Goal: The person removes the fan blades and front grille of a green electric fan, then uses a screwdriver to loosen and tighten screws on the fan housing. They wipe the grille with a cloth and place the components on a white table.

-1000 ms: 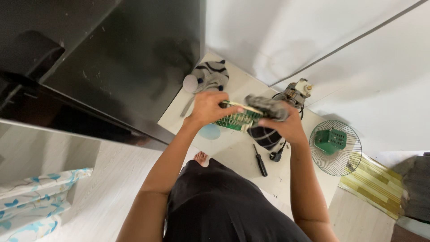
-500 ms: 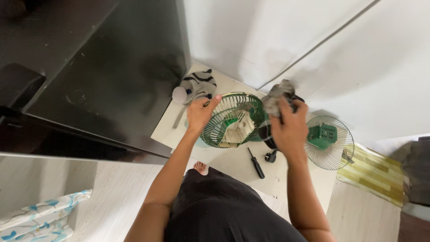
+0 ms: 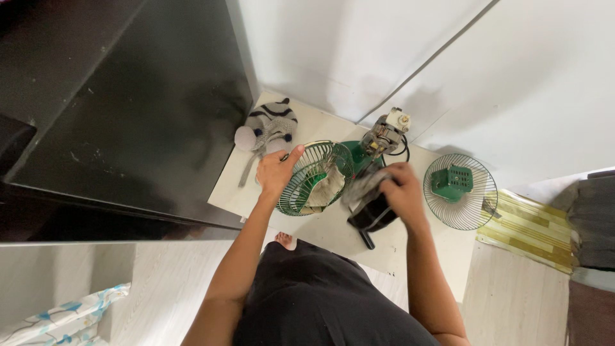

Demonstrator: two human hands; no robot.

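White walls met at a corner above a pale floor board [image 3: 237, 192]. On it, the left hand [image 3: 277, 172] gripped the rim of a green wire grille [image 3: 312, 179], held tilted on edge. The right hand [image 3: 402, 191] was closed on a grey cloth [image 3: 360, 189], just beside the grille. Behind stood the bare motor [image 3: 382, 136]; a second grille [image 3: 460, 191] lay flat to the right.
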